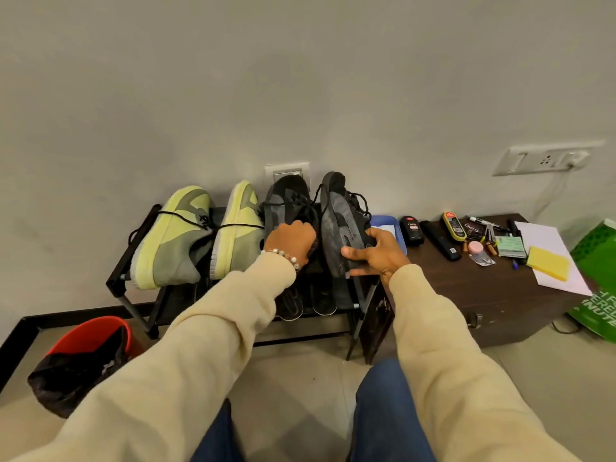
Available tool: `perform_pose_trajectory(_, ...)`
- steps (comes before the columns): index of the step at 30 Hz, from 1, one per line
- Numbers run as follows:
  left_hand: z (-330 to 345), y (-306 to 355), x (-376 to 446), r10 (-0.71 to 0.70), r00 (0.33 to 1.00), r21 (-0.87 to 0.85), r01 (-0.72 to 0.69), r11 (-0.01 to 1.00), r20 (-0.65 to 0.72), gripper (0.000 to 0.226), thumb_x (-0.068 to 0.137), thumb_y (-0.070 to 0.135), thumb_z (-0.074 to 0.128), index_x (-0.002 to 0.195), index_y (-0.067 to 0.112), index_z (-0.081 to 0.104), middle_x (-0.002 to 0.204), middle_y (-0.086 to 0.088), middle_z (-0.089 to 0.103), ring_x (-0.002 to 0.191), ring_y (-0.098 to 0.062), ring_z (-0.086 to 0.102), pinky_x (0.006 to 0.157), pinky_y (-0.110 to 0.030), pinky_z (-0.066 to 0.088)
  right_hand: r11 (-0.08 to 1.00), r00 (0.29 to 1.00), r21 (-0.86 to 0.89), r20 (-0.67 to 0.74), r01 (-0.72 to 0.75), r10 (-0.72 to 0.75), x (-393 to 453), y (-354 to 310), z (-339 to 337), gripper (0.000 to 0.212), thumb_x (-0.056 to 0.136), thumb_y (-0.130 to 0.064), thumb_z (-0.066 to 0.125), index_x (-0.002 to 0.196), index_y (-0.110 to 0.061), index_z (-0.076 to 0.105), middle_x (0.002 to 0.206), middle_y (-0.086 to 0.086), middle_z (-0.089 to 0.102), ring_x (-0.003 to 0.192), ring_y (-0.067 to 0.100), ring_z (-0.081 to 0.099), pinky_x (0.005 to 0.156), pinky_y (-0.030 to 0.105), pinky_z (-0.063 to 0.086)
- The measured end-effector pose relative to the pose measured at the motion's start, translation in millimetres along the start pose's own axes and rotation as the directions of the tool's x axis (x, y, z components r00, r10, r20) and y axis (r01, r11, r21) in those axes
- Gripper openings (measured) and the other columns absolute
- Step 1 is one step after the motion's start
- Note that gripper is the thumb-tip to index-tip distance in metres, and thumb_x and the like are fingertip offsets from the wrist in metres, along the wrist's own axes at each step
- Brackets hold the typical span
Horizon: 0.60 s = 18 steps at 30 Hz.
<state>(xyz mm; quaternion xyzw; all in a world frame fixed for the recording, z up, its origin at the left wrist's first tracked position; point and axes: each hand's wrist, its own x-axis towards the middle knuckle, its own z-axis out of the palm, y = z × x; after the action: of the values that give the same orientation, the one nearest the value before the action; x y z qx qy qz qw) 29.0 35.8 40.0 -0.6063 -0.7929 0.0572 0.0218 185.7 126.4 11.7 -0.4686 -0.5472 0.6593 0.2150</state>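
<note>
Home entryway corner — shoe rack [116, 278], wall socket [546, 160], tiled floor [300, 378].

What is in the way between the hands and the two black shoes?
Nothing visible. The left hand already grips the left black shoe, and the right hand holds the right black shoe. Both shoes point toes up, just right of the green shoes.
</note>
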Motion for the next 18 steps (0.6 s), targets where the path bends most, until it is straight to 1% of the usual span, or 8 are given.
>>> perform_pose_trajectory(2,-5.1,-2.3,-7.8,-0.015,0.999,-0.124,0.011,0.992,-0.033,0.032,0.087,0.012,0.065,0.114,0.004,0.049,0.118,-0.016,0.053,0.107,-0.04,0.054,0.083,-0.042,0.045,0.995,0.995,-0.081,-0.08,0.051,-0.058,-12.5,-5.1,-4.5,0.082,0.067,-0.006,0.083,0.136,-0.013,0.039,0.129,0.009,0.049,0.106,0.033,0.06,0.07,0.046,0.059)
perform_pose_trajectory(4,-8.1,4.1,-18.1,0.001,0.996,-0.194,-0.017,0.981,-0.084,0.029,0.087,0.012,0.064,0.11,0.006,0.048,0.116,-0.013,0.053,0.104,-0.036,0.055,0.084,-0.039,0.042,0.979,0.976,-0.173,-0.173,0.104,-0.134,-29.7,-10.4,-14.6,0.072,0.068,-0.005,0.082,0.129,-0.014,0.045,0.125,0.007,0.049,0.103,0.029,0.059,0.069,0.044,0.059)
perform_pose_trajectory(5,-8.8,9.3,-23.5,0.008,0.994,-0.229,-0.032,0.973,-0.106,0.028,0.088,0.012,0.063,0.111,0.007,0.047,0.117,-0.012,0.052,0.105,-0.034,0.055,0.084,-0.037,0.04,0.961,0.957,-0.242,-0.219,0.134,-0.188,-37.6,-12.6,-21.1,0.068,0.067,-0.008,0.084,0.125,-0.014,0.049,0.122,0.005,0.051,0.101,0.027,0.058,0.072,0.042,0.058)
perform_pose_trajectory(7,-9.7,25.6,-37.4,0.019,0.988,-0.313,-0.067,0.947,-0.152,0.028,0.089,0.012,0.062,0.111,0.008,0.047,0.117,-0.01,0.051,0.105,-0.031,0.053,0.08,-0.033,0.032,0.895,0.904,-0.421,-0.309,0.147,-0.294,-61.4,-14.3,-37.6,0.064,0.066,-0.015,0.085,0.121,-0.014,0.053,0.117,0.0,0.051,0.102,0.02,0.053,0.084,0.035,0.051)
perform_pose_trajectory(9,-10.6,49.7,-51.8,0.032,0.98,-0.395,-0.109,0.912,-0.196,0.027,0.089,0.013,0.061,0.112,0.008,0.048,0.115,-0.009,0.05,0.103,-0.03,0.052,0.078,-0.031,0.029,0.841,0.858,-0.529,-0.374,0.114,-0.352,-87.7,-8.7,-56.8,0.067,0.065,-0.021,0.086,0.123,-0.016,0.054,0.119,0.001,0.054,0.108,0.021,0.053,0.094,0.036,0.043)
perform_pose_trajectory(13,0.1,114.6,-71.1,0.119,0.961,-0.503,-0.234,0.832,-0.25,0.028,0.088,0.011,0.062,0.115,0.008,0.054,0.109,-0.009,0.05,0.097,-0.032,0.053,0.078,-0.036,0.039,0.796,0.788,-0.605,-0.498,-0.016,-0.363,-145.1,20.4,-96.3,0.071,0.067,-0.019,0.085,0.13,-0.015,0.054,0.125,0.011,0.059,0.116,0.03,0.054,0.1,0.038,0.043)
perform_pose_trajectory(15,9.0,149.6,-79.0,0.179,0.957,-0.534,-0.276,0.799,-0.227,0.03,0.088,0.012,0.063,0.117,0.009,0.057,0.109,-0.009,0.05,0.099,-0.031,0.053,0.079,-0.036,0.04,0.786,0.755,-0.61,-0.562,-0.104,-0.337,-175.3,43.4,-117.9,0.069,0.068,-0.017,0.084,0.131,-0.015,0.055,0.122,0.014,0.062,0.114,0.031,0.056,0.098,0.037,0.043)
perform_pose_trajectory(18,25.4,208.2,-91.8,0.277,0.951,-0.558,-0.305,0.772,-0.137,0.028,0.088,0.018,0.065,0.114,0.009,0.062,0.111,-0.009,0.052,0.103,-0.029,0.052,0.08,-0.033,0.041,0.768,0.688,-0.601,-0.654,-0.22,-0.315,-216.6,93.0,-152.9,0.059,0.069,-0.016,0.082,0.123,-0.013,0.06,0.109,0.014,0.068,0.103,0.032,0.06,0.088,0.033,0.046)
